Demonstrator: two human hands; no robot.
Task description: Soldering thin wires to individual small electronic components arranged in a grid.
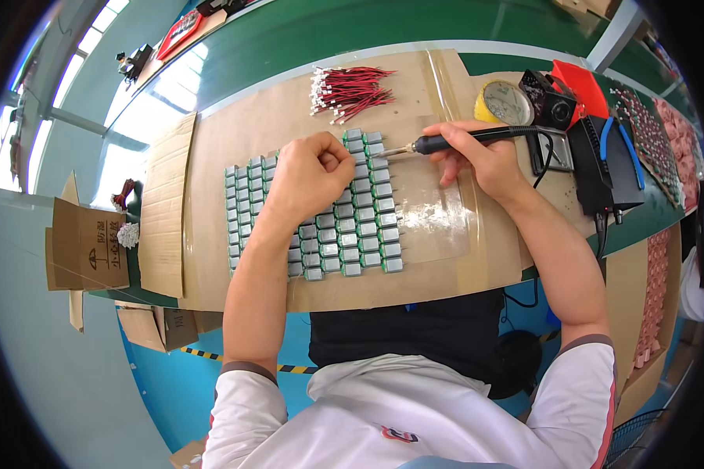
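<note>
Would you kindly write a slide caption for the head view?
Right hand holds a soldering iron beside rows of grey modules; left hand is over them.

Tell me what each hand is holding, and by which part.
The right hand holds a soldering iron by its black handle. The left hand is curled over the grey blocks; whether it grips anything cannot be told.
</note>
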